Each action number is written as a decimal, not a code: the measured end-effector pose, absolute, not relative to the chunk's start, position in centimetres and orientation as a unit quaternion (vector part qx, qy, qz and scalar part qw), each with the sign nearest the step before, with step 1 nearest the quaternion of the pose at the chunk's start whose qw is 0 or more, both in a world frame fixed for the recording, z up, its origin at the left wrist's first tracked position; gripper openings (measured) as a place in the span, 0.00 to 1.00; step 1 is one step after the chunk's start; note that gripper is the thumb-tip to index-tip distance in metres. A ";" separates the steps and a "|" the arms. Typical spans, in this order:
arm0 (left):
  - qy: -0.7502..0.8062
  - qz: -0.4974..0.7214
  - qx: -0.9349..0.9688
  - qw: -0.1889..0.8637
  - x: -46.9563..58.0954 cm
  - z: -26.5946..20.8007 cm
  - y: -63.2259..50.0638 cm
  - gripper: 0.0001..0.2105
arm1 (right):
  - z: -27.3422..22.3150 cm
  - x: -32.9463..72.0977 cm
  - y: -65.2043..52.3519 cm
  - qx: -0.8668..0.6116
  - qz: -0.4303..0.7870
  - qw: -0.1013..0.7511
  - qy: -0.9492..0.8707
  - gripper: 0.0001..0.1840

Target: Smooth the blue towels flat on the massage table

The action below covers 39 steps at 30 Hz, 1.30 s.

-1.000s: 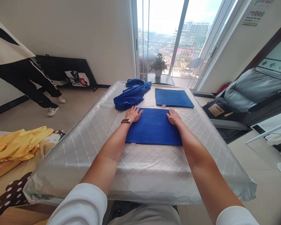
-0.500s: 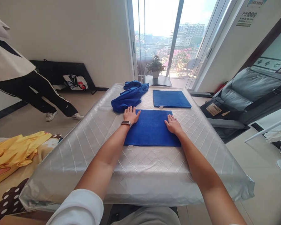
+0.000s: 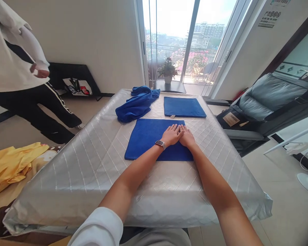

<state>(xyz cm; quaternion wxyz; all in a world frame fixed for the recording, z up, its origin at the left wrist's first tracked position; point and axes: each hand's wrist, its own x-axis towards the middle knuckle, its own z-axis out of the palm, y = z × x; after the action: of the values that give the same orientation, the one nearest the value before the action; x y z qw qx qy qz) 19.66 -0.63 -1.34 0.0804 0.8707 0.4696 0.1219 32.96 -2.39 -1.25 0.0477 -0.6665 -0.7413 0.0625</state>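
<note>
A flat blue towel (image 3: pixel 146 140), folded into a rectangle, lies on the table in front of me. My left hand (image 3: pixel 171 134), below a wristwatch, rests flat on the towel's right part with its fingers stretched out. Beside it my right hand (image 3: pixel 187 136) lies flat near the towel's right edge, and the two hands touch at the thumbs. Behind sits a second folded blue towel (image 3: pixel 184 106) with a small white tag at its near edge. To its left a crumpled blue towel (image 3: pixel 137 104) is heaped loosely.
A silvery quilted cloth covers the table (image 3: pixel 97 171). Beyond its far edge stands a potted plant (image 3: pixel 168 70) on a chair. A grey armchair (image 3: pixel 261 102) holds a dark bag at the right. At the left a person (image 3: pixel 17 68) stands near yellow fabric (image 3: pixel 12 164).
My left hand has slid right across the folded towel, from its left edge to beside my right hand. The person at the left has come further into view.
</note>
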 end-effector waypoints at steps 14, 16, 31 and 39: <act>0.616 0.042 0.785 0.038 0.4 -2.3 -2.3 0.37 | -1.2 32.7 -2.3 -0.674 0.069 0.053 -0.734 0.36; 0.629 0.044 0.774 0.047 -0.7 -2.5 -2.4 0.37 | -1.2 32.7 -2.3 -0.677 0.067 0.053 -0.731 0.36; 0.621 0.079 0.778 0.052 -0.9 -2.6 -2.9 0.39 | -0.8 32.7 -2.2 -0.681 0.072 0.025 -0.728 0.36; 0.626 0.077 0.773 0.067 -0.4 -1.7 -3.3 0.40 | 0.5 31.8 -4.1 -0.693 0.037 0.032 -0.720 0.35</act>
<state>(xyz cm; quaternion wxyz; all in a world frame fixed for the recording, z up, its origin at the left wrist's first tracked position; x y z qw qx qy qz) -0.44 -3.29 -1.67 0.0669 0.7731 0.6261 0.0769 31.82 -4.15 0.53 0.0316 -0.6925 -0.7197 0.0372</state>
